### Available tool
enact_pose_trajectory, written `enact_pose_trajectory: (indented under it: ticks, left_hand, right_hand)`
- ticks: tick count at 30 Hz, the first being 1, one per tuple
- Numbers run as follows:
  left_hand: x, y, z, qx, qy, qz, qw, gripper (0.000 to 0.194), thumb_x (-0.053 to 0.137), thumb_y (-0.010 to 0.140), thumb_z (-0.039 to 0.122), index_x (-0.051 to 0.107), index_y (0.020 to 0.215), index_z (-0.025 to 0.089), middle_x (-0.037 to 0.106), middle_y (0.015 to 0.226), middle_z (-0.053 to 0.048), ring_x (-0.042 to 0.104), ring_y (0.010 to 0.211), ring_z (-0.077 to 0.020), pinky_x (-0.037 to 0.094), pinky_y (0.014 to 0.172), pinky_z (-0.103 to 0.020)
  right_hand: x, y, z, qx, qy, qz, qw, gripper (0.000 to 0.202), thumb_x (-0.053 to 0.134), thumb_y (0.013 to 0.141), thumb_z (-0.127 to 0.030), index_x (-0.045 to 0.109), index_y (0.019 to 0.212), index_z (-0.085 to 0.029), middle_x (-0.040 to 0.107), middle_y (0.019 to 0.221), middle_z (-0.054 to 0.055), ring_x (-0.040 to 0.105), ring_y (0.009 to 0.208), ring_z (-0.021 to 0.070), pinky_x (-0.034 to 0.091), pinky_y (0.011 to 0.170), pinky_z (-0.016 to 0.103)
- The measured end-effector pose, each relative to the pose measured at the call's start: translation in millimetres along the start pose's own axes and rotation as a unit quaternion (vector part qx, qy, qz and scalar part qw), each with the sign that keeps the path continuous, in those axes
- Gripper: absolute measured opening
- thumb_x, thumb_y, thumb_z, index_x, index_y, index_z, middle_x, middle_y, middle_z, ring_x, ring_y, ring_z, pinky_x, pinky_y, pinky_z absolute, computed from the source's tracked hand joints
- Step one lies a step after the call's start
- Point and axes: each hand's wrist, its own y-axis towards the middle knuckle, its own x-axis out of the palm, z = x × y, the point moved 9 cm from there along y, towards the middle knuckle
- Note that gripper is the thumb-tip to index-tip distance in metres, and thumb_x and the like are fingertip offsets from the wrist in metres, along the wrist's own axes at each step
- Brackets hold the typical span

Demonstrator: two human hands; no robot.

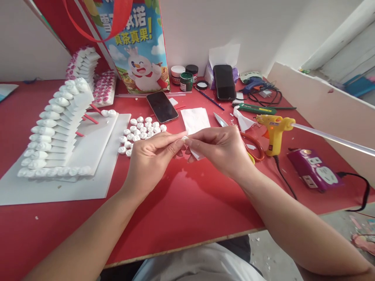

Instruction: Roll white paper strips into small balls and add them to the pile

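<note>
A red worktable against a plain white wall

The red table [187, 210] meets the white wall [222, 23]; a pale board [322, 105] leans along its right side, and grey floor [295, 249] shows below in soft daylight.

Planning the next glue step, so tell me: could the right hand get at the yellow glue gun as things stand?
Probably yes: the glue gun stands upright just beside the right hand, nothing between, though its fingers pinch a white paper piece.

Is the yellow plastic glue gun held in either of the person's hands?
No: the yellow plastic glue gun stands on the red table, while both hands pinch a small white paper piece.
</note>
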Motion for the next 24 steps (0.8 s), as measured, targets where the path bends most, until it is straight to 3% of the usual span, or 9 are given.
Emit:
enact_pose_trajectory:
  ticks: [5,9,12,15,18,21,24]
  left_hand:
    - [2.3,0.9,-23.5,-0.111,-0.146,0.014,0.983,0.011,0.082,0.080,0.022,0.085,0.091,0.024,0.077,0.075,-0.003,0.065,0.066,-0.0132,0.056,0.068,-0.029]
    - [4.3,0.2,-25.4,-0.123,-0.161,0.013,0.979,0.009,0.082,0.081,0.020,0.085,0.088,0.024,0.075,0.072,-0.001,0.064,0.064,-0.0111,0.054,0.068,-0.026]
    - [4.7,1.1,-17.4,-0.089,-0.095,-0.010,0.991,0.014,0.080,0.085,0.025,0.084,0.098,0.024,0.076,0.080,-0.002,0.067,0.072,-0.0133,0.057,0.072,-0.028]
    - [5.6,2.4,3.8,0.014,0.025,-0.042,0.999,0.023,0.077,0.087,0.026,0.082,0.110,0.025,0.077,0.094,-0.004,0.069,0.083,-0.0166,0.057,0.080,-0.031]
    - [4.5,1.5,20.5,0.098,0.108,-0.044,0.988,0.020,0.071,0.092,0.025,0.082,0.109,0.026,0.077,0.095,-0.004,0.068,0.086,-0.0182,0.056,0.081,-0.032]
    - [0.0,2.8,22.6,0.112,0.132,-0.027,0.984,0.017,0.071,0.093,0.028,0.082,0.106,0.027,0.075,0.095,-0.004,0.067,0.089,-0.0190,0.056,0.082,-0.032]
    - [-5.6,5.6,14.6,0.080,0.092,-0.002,0.993,0.017,0.075,0.089,0.030,0.082,0.104,0.026,0.074,0.099,-0.003,0.067,0.095,-0.0187,0.057,0.087,-0.032]
  right_hand:
    - [5.5,-3.9,3.3,-0.006,-0.002,-0.002,1.000,0.026,0.078,0.085,-0.035,0.077,0.071,-0.014,0.074,0.067,0.004,0.066,0.057,0.0135,0.058,0.058,0.027]
    - [6.1,-3.7,4.7,-0.004,-0.009,0.008,1.000,0.025,0.076,0.085,-0.032,0.075,0.068,-0.013,0.073,0.067,0.005,0.066,0.059,0.0142,0.059,0.058,0.028]
    - [3.8,-0.1,8.9,0.039,0.035,-0.006,0.999,0.026,0.083,0.078,-0.036,0.075,0.067,-0.014,0.073,0.064,0.004,0.066,0.056,0.0143,0.059,0.055,0.027]
    - [-0.5,3.9,15.1,0.088,0.073,-0.018,0.993,0.030,0.089,0.070,-0.040,0.075,0.066,-0.014,0.071,0.061,0.004,0.065,0.050,0.0139,0.057,0.051,0.027]
    - [0.1,6.7,18.6,0.107,0.103,-0.045,0.988,0.034,0.091,0.067,-0.044,0.076,0.068,-0.014,0.071,0.061,0.004,0.064,0.049,0.0133,0.057,0.050,0.027]
    - [0.8,7.2,16.8,0.102,0.091,-0.070,0.988,0.037,0.091,0.067,-0.047,0.077,0.075,-0.014,0.072,0.065,0.002,0.064,0.049,0.0122,0.056,0.052,0.026]
    - [-6.0,6.6,10.1,0.076,0.024,-0.053,0.995,0.036,0.088,0.072,-0.046,0.077,0.080,-0.013,0.074,0.071,0.003,0.066,0.053,0.0123,0.055,0.054,0.025]
